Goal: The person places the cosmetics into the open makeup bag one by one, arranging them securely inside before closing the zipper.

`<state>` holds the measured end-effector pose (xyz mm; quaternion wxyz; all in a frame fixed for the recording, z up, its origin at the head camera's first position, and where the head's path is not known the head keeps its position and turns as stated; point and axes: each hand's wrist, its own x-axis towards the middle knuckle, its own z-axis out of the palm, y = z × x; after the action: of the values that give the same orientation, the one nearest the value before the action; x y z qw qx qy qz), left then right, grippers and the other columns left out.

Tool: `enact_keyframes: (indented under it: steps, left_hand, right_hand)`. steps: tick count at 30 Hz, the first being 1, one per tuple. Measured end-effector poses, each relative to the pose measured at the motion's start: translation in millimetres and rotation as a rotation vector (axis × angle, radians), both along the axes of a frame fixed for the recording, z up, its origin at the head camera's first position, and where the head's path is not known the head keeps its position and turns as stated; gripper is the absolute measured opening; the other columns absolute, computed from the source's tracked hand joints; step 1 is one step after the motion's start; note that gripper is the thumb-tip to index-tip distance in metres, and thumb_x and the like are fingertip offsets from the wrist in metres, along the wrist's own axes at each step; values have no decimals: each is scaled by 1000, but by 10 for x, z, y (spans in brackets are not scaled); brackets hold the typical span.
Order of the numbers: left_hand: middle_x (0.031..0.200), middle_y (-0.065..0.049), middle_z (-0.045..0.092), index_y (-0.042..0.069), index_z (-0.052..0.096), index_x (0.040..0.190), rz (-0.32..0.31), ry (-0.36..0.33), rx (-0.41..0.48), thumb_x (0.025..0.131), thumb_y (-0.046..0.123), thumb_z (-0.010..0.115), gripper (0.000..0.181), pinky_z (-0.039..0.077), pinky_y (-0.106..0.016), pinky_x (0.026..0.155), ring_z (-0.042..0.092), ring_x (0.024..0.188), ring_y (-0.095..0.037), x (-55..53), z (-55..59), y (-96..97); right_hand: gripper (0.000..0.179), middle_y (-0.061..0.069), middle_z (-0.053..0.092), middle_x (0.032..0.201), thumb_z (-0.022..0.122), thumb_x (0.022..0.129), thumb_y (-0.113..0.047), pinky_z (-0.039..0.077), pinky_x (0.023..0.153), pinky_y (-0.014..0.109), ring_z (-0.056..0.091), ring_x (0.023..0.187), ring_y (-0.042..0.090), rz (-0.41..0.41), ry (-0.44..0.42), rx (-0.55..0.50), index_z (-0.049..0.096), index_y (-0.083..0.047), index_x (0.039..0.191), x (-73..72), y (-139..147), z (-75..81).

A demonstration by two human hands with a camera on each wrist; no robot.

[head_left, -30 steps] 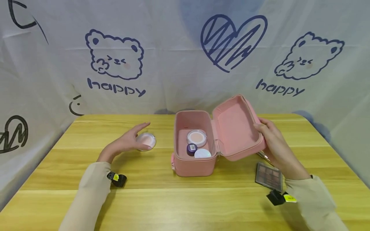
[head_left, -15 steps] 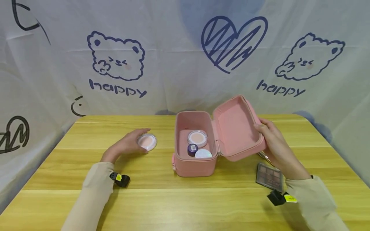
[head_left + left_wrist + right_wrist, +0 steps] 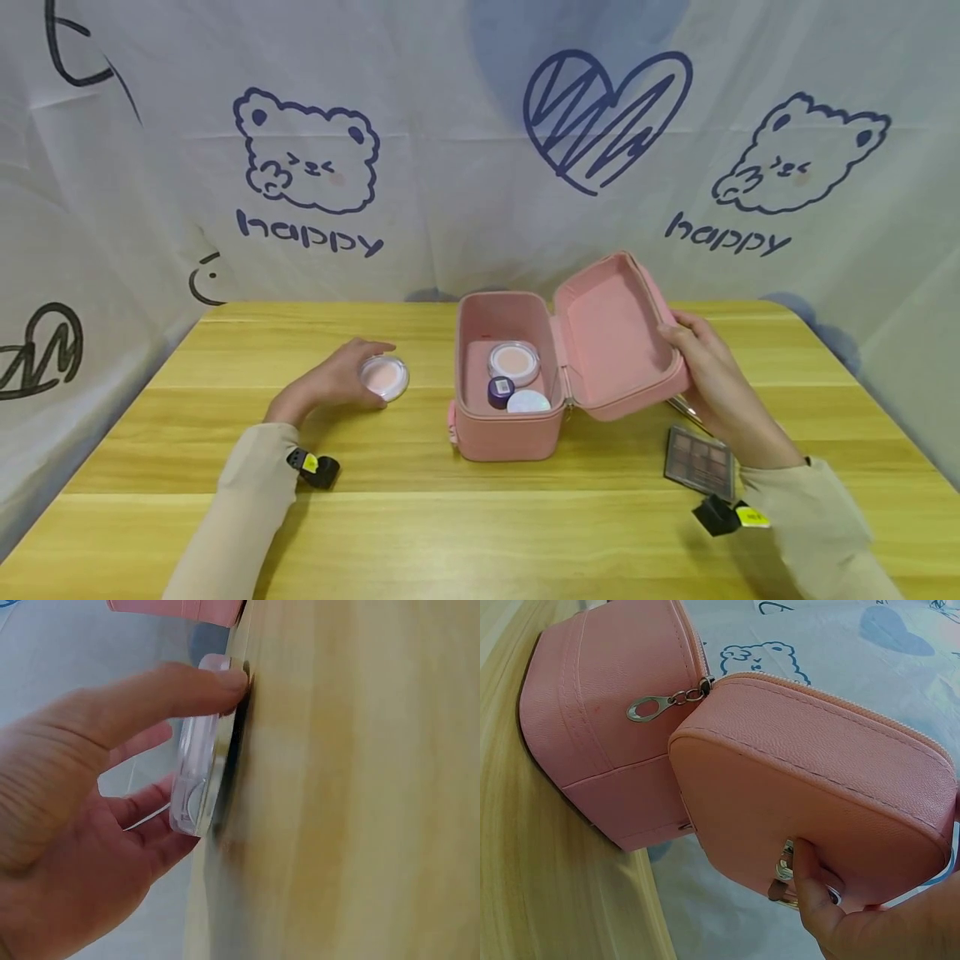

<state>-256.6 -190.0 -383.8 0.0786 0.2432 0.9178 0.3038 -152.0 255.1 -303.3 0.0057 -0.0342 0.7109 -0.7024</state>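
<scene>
My left hand point(image 3: 330, 383) pinches a round powder compact point(image 3: 384, 378) by its rim, thumb on the near side and fingers on the far side. In the left wrist view the compact point(image 3: 201, 750) lies close to the table surface, its clear lid facing up. My right hand point(image 3: 708, 383) holds the raised lid point(image 3: 611, 333) of a pink makeup case point(image 3: 506, 437). A finger lies by the metal fitting point(image 3: 785, 862) on the lid's outside in the right wrist view. Inside the case lie another compact point(image 3: 513, 360), a small purple jar point(image 3: 501, 392) and a whitish round item point(image 3: 528, 402).
An eyeshadow palette point(image 3: 699, 462) lies on the wooden table point(image 3: 480, 533) below my right wrist. Partly behind that hand is a thin metallic stick point(image 3: 686, 411). A printed cloth point(image 3: 450, 150) hangs behind the table.
My left thumb and fingers, spread wide around the compact a second ago, have closed in on its rim. The right hand keeps the lid in place.
</scene>
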Motion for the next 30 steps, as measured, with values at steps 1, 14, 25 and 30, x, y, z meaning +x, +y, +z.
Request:
enact_keyframes:
  steps: [1,14,25,30]
  left_hand:
    - [132,-29,43,-2,48,138,-2,-4,1,67,10,84,81,38,-56,94,44,113,-40,2,0,1]
    - [133,-28,44,-3,49,137,21,7,64,67,13,85,80,36,-59,96,43,117,-41,26,48,6]
    - [136,-27,42,-2,50,137,73,-8,105,69,12,83,77,34,-59,98,41,120,-41,21,88,-46]
    - [137,-27,40,0,49,137,109,-15,113,69,13,82,77,35,-60,97,41,119,-41,22,90,-55]
  right_hand:
    - [59,18,32,133,44,103,-31,50,80,22,56,98,11,-2,0,1,16,-1,145,-2,1,-3]
    - [61,18,31,134,44,103,-31,50,80,21,55,98,10,-5,-6,2,14,0,146,-2,-4,3]
    - [62,18,31,134,44,103,-30,50,81,21,55,98,11,-6,-1,-8,13,1,147,4,-3,-4]
    - [63,19,29,135,43,103,-30,49,81,21,54,100,12,-3,-6,-3,11,1,148,2,-3,1]
